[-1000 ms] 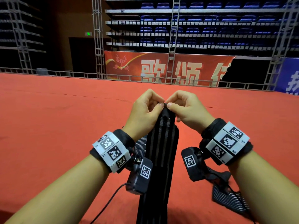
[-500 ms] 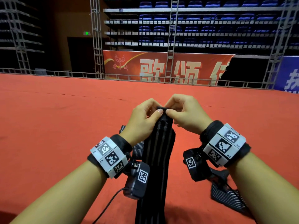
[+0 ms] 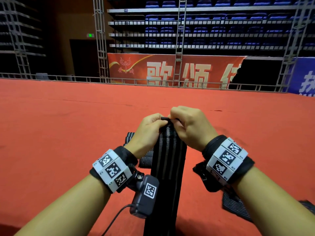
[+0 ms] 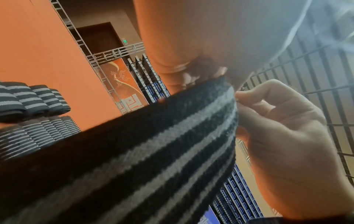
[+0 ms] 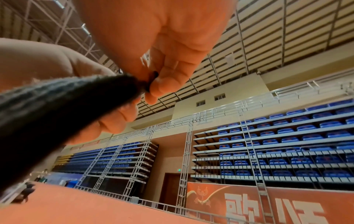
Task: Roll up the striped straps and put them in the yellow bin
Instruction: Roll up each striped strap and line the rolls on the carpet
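Observation:
A long black strap with grey stripes (image 3: 167, 160) hangs from both hands above the red floor. My left hand (image 3: 150, 128) and my right hand (image 3: 189, 126) pinch its top end side by side, fingers curled over the edge. The left wrist view has the strap (image 4: 153, 151) running across the picture, with my right hand (image 4: 283, 136) gripping its end. In the right wrist view my fingertips (image 5: 159, 84) pinch the dark strap end (image 5: 76, 97). Several rolled striped straps (image 4: 32, 100) lie on the floor to the left. No yellow bin is in view.
More striped straps (image 3: 146, 155) lie under my left wrist, and one lies flat (image 3: 237, 205) at the lower right. The red carpeted floor (image 3: 68, 125) stretches ahead to a metal railing (image 3: 153, 81), with a red banner and blue seats beyond.
Both hands have moved down and slightly forward with the strap's top end, and the fingers have curled tighter over its edge.

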### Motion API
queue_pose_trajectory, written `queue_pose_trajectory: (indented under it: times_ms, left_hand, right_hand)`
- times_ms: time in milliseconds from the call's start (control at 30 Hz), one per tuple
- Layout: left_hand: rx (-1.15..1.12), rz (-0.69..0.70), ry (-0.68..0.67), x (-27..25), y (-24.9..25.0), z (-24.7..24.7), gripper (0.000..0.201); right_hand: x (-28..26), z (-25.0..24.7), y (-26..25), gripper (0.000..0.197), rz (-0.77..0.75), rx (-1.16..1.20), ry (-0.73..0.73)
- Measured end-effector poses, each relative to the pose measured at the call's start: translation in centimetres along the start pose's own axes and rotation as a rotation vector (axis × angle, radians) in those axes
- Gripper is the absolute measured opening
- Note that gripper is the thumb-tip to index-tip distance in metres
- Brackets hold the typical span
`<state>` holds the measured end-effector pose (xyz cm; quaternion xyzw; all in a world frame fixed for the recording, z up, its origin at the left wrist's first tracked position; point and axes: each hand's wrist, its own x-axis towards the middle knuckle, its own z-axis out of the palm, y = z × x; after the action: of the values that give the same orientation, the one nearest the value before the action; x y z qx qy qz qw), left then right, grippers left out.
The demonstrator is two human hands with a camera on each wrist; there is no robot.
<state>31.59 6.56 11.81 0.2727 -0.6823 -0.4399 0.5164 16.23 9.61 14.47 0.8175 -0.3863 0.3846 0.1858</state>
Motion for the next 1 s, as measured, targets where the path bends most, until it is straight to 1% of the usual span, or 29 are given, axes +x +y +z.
queue_pose_trajectory:
  times_ms: [67,167,233,300,367,433,500,600,700,733,800,900,1000]
  left_hand:
    - [-0.014,-0.017,0.012,-0.1,0.0,0.0,0.037]
    - [0.007,-0.013,0.034,0.0,-0.4,-0.1,0.026]
    - [0.072,0.018,0.023,-0.1,-0.7,-0.2,0.031]
    - [0.155,0.065,-0.005,-0.2,-0.8,-0.3,0.027]
    - [0.221,0.118,-0.016,-0.2,-0.6,-0.6,0.022]
    - [0.289,0.182,-0.028,-0.2,-0.4,-0.8,0.021]
    - [0.351,0.223,-0.047,-0.3,-0.3,-0.8,0.022]
    - [0.350,0.180,-0.038,-0.5,-0.6,-0.6,0.028]
    - [0.326,0.074,-0.029,-0.7,-0.8,-0.6,0.051]
    - [0.320,0.061,-0.033,-0.7,-0.8,-0.6,0.053]
    - [0.316,0.086,-0.029,-0.9,-0.7,-0.6,0.042]
    - [0.324,0.121,-0.030,-1.0,-0.8,-0.7,0.032]
    - [0.316,0.137,-0.045,-1.2,-1.0,-0.8,0.028]
  right_hand:
    - [-0.1,0.0,-0.1,0.009,-0.029,-0.055,-0.033]
    - [-0.1,-0.1,-0.3,0.014,-0.059,-0.076,-0.055]
    - [-0.2,-0.2,-0.1,0.013,-0.048,-0.042,-0.053]
    - [-0.6,-0.1,0.2,0.010,0.043,0.079,-0.024]
    - [-1.1,-0.2,0.2,0.010,0.233,0.294,-0.001]
    - [-1.4,-0.2,0.1,0.007,0.395,0.516,-0.023]
    - [-1.6,-0.1,0.3,0.006,0.443,0.570,-0.029]
    - [-1.6,0.0,0.6,0.005,0.384,0.468,-0.025]
    - [-1.8,-0.1,0.2,0.007,0.304,0.330,0.006]
    - [-1.8,0.0,0.0,0.008,0.264,0.305,0.023]
    - [-1.7,0.1,-0.4,0.009,0.163,0.224,0.042]
    - [-1.8,0.1,-0.3,0.012,0.041,0.070,0.002]
    - [-2.0,0.0,-0.3,0.011,0.036,0.070,-0.049]
